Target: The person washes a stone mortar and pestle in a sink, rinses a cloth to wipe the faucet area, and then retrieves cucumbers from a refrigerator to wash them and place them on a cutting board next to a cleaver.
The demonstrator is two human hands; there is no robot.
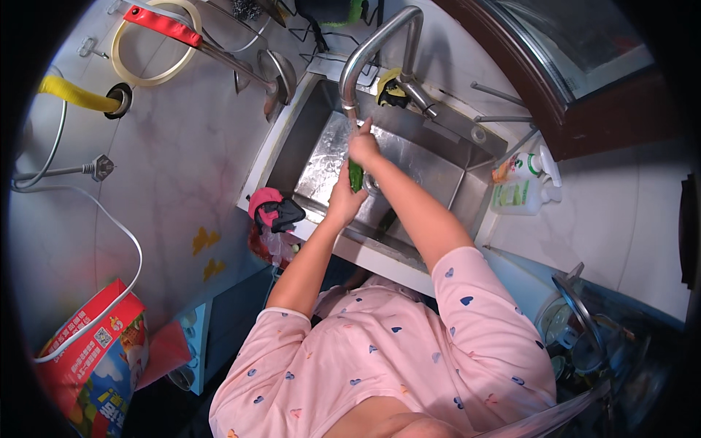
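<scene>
Over the stainless steel sink (421,159), both of my hands are on one long green vegetable (356,176), perhaps a cucumber. My left hand (345,200) grips its lower end, thumb along the side. Wrapped around the upper part is my right hand (364,149), directly below the spout of the curved metal faucet (378,41). Water runs from the spout onto the right hand. A dark green elongated piece (387,220) lies on the sink floor near the front wall. Behind the vegetable, the drain (373,185) is partly hidden.
A pink and black cloth item (274,211) rests on the sink's left front corner. A yellow and black one (391,87) sits by the faucet base. Two pump bottles (517,196) stand right of the sink. Ladles (279,76) hang at left. A brown-framed window (580,104) juts in upper right.
</scene>
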